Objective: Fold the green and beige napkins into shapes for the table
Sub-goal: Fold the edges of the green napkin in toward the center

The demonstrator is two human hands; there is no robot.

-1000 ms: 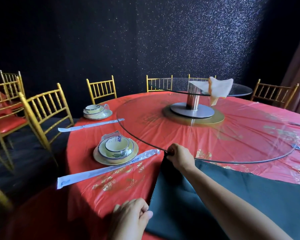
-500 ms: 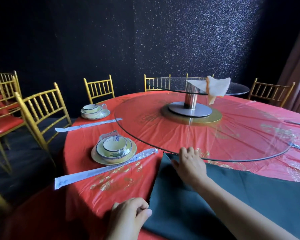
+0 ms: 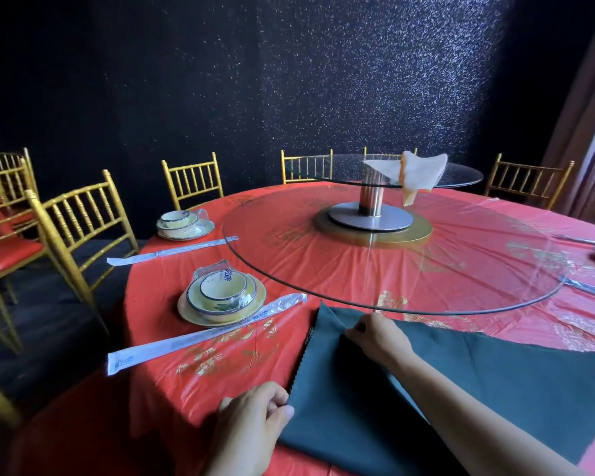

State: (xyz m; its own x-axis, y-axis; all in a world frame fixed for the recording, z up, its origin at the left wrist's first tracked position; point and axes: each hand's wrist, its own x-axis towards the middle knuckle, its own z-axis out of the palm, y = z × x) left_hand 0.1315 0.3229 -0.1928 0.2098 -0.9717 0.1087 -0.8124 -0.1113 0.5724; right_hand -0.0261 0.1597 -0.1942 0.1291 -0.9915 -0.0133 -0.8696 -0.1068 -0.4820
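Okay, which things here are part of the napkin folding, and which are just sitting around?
Job: green napkin, gripped by left hand and right hand; beige napkin on the upper glass tier.
Just lying about: bowl sets, wrapped chopsticks, glass turntable, gold chairs.

green napkin (image 3: pixel 495 389): dark, spread mostly flat on desk (image 3: pixel 220 355), near right, zigzag left edge, far-left corner puckered up. beige napkin (image 3: pixel 423 170): folded, draped over raised glass tier (image 3: pixel 323 166), far centre, tip hanging down.

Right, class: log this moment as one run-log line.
left hand: grips near corner of green napkin | right hand: pinches it by far corner | beige napkin: draped off raised glass | fold: not yet made
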